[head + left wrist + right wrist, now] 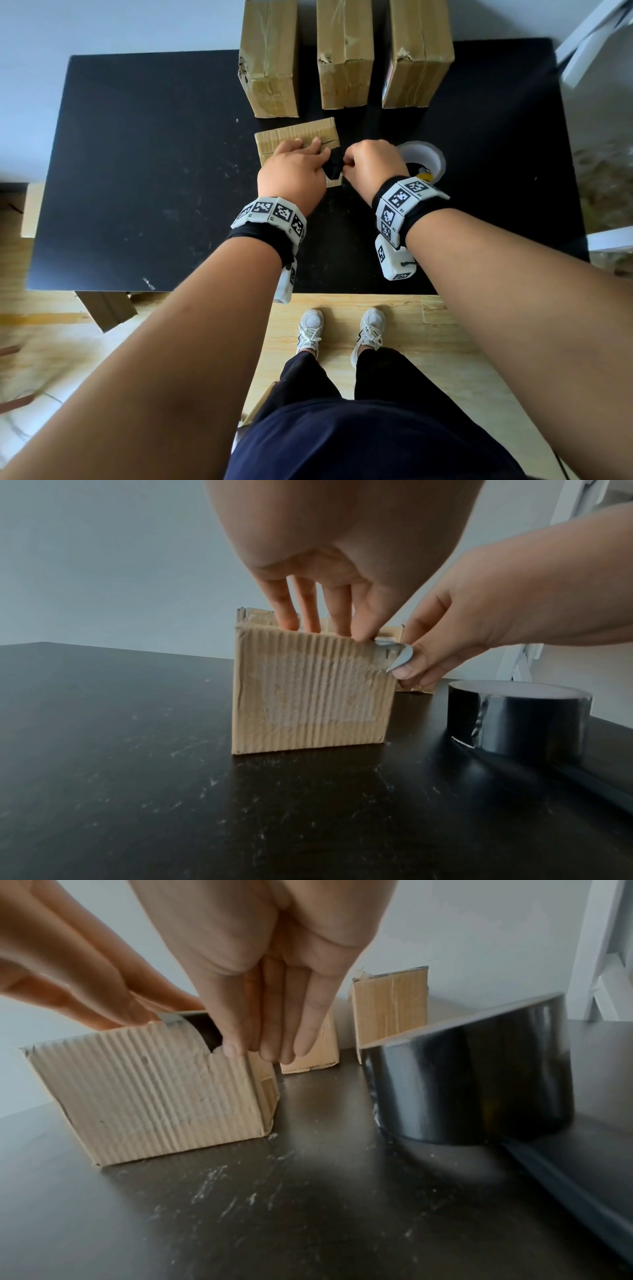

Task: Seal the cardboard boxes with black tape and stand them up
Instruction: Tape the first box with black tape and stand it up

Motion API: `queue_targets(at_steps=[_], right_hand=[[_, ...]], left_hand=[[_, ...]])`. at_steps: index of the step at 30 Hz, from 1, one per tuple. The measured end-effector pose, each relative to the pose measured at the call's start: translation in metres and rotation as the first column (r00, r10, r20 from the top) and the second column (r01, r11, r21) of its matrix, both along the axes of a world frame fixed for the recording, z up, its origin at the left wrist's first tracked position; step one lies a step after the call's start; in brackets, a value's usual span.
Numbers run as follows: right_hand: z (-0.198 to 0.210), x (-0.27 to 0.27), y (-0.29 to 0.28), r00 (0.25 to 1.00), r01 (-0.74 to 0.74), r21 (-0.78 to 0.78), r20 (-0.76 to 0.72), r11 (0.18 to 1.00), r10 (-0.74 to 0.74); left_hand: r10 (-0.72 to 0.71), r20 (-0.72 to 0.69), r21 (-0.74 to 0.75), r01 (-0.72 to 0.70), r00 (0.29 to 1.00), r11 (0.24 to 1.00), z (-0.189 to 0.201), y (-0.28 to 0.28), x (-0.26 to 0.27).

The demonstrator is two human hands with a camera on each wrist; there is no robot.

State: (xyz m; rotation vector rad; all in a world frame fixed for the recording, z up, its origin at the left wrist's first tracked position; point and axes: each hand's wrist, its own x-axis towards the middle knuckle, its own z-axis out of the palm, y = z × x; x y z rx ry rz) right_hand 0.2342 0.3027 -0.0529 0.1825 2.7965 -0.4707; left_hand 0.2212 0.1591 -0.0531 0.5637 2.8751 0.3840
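A small corrugated cardboard box (294,133) (308,696) (154,1096) lies on the black table (137,171). My left hand (308,147) (329,626) rests on its top with straight fingers, the thumb at the near right corner where a strip of black tape (334,169) (390,653) (192,1026) starts. My right hand (346,164) (246,1047) pinches the strip's free end just off that corner and holds it curved over the edge. The black tape roll (428,157) (520,718) (472,1083) lies flat on the table right of my right hand.
Three taller cardboard boxes (270,58) (344,54) (418,51) stand upright in a row at the table's back edge. A white frame (596,41) stands off the table's right side. A piece of cardboard (109,308) lies on the floor under the front left corner.
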Motion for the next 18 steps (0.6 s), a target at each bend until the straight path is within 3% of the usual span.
queue_targets(at_steps=[5,10,14,18], right_hand=[[0.0,0.004,0.004,0.999,0.036,-0.076,-0.022,0.996,-0.038],[0.002,0.012,0.006,0.978,0.158,-0.251,-0.097,0.955,-0.187],[0.003,0.015,0.005,0.968,0.189,-0.306,-0.101,0.933,-0.229],[0.004,0.014,0.004,0.97,0.196,-0.308,-0.08,0.931,-0.231]], left_hand=[[0.059,0.052,0.066,-0.062,0.997,0.996,0.005,0.004,-0.003],[0.003,-0.003,-0.038,-0.003,1.0,0.999,0.011,0.009,-0.002],[-0.081,-0.028,-0.133,0.076,0.996,0.988,0.012,0.01,-0.001],[0.052,-0.006,-0.07,-0.052,0.999,0.996,0.005,0.007,-0.004]])
